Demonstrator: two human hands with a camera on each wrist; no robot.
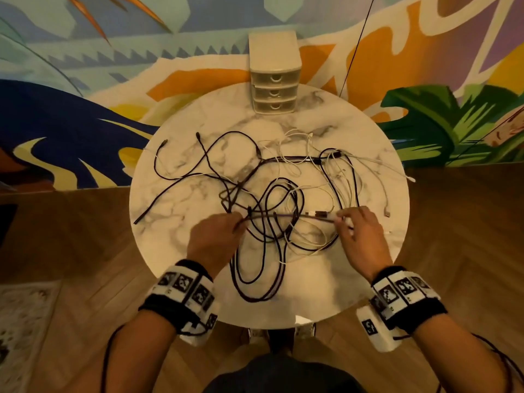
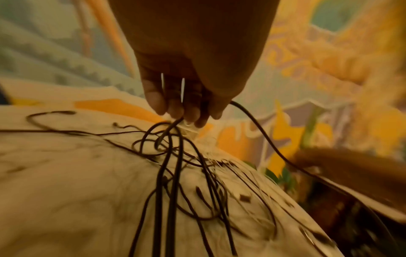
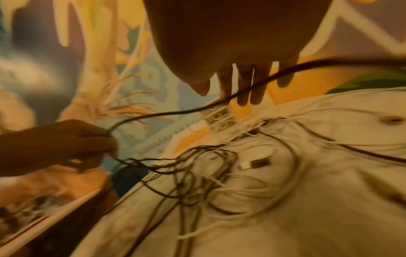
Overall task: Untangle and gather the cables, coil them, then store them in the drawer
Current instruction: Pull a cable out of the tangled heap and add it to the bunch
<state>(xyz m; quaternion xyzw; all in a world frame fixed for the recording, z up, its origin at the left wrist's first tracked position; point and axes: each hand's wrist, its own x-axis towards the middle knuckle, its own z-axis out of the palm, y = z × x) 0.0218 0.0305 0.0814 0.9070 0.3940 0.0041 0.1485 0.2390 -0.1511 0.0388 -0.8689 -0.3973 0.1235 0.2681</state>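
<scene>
While left hand (image 1: 215, 236) and right hand (image 1: 360, 231) pinch one black cable (image 1: 286, 216) taut, feed ends out slowly, don't yank knots.

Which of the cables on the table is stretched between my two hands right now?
The dark cable, drawn in a line from your left hand to your right hand. The other dark cables and the white cables lie slack on the marble table.
</scene>
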